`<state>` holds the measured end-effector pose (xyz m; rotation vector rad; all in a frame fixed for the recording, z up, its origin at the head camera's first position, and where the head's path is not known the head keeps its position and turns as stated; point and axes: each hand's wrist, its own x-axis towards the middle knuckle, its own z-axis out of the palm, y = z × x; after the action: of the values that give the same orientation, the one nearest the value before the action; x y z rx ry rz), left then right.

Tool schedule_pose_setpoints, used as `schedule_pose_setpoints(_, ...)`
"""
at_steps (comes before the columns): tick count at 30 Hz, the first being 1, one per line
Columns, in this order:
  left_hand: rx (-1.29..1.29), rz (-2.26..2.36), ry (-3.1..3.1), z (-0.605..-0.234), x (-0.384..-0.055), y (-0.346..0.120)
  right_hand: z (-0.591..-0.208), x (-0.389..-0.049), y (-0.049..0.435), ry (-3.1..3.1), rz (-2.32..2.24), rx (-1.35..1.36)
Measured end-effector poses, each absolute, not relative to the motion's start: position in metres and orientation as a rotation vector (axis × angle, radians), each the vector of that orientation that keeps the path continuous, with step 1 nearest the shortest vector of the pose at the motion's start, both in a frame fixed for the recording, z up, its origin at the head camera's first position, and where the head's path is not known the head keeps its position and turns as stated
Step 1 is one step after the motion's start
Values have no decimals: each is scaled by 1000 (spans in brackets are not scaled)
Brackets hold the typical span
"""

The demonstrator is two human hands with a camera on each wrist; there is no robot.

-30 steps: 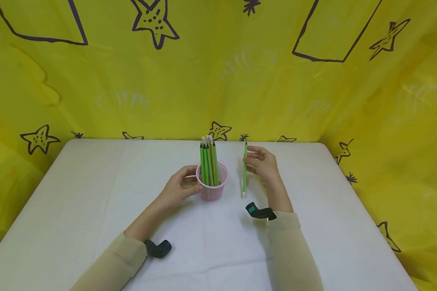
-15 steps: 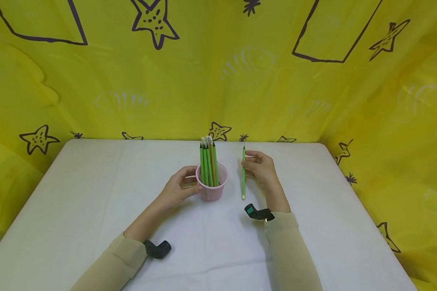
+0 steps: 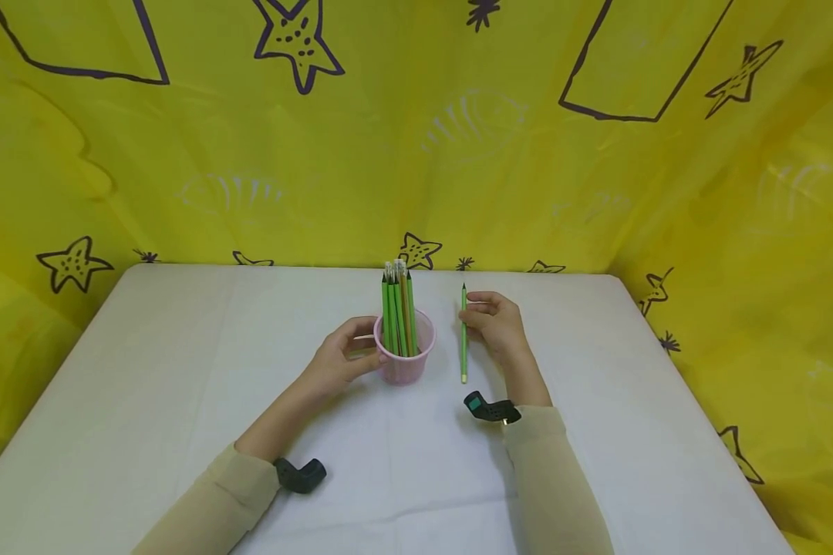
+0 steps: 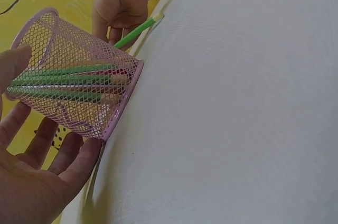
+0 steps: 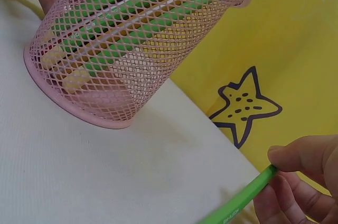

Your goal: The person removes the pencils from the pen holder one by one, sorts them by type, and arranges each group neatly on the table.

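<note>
In the middle of the table stands a pink mesh pencil cup [image 3: 404, 373], upright, with several green pencils [image 3: 392, 320] and a brownish one leaning in it. My left hand [image 3: 342, 356] holds the cup from the left, thumb near the rim and fingers round its side. To the cup's right, my right hand [image 3: 501, 327] pinches one green pencil [image 3: 463, 351] between thumb and fingers. Its dark point is up, its pale end down. Seen from the right wrist, the thumb [image 5: 296, 155] presses on that pencil, beside the mesh wall [image 5: 142, 71].
A white cloth covers the table [image 3: 284, 293]. Behind it and on both sides hangs a yellow curtain [image 3: 361, 154] with drawn stars and fish. Black wrist cameras sit at the left cuff [image 3: 301, 475] and right cuff [image 3: 491, 407].
Over the last second my right hand has drawn the pencil slightly towards me and a little left. My left hand and the cup have kept their place.
</note>
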<state>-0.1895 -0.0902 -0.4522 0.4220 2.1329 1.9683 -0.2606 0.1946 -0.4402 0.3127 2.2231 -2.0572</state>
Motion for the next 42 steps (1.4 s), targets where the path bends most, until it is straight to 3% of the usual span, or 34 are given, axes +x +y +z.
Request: schedule_pose_setpoints(42, 365, 1953, 2142, -452, -190, -90, -451, -261, 187, 2528, -1633, 251)
